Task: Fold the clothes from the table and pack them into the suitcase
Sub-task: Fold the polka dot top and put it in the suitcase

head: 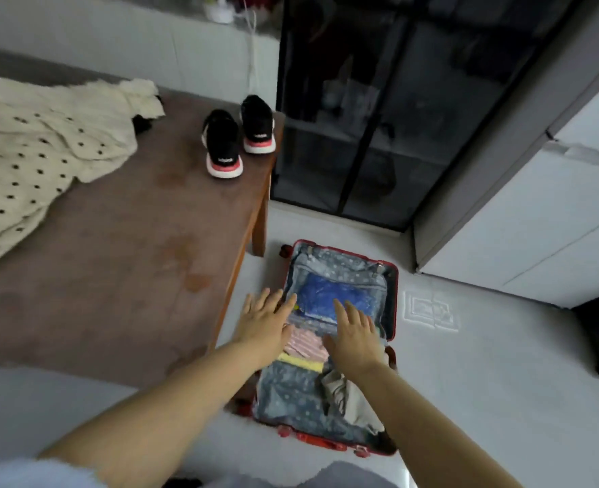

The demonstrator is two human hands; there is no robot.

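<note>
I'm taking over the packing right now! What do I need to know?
The left hand is open, fingers spread, over the left edge of the suitcase. The right hand is open over the packed things.
The suitcase lies open on the floor beside the table.
Done: the blue item, pink striped item and yellow item are inside. A grey garment lies crumpled in the near half.
Left: fold and pack the polka-dot garment, which is spread on the table. The black shoes stand there too.
</note>
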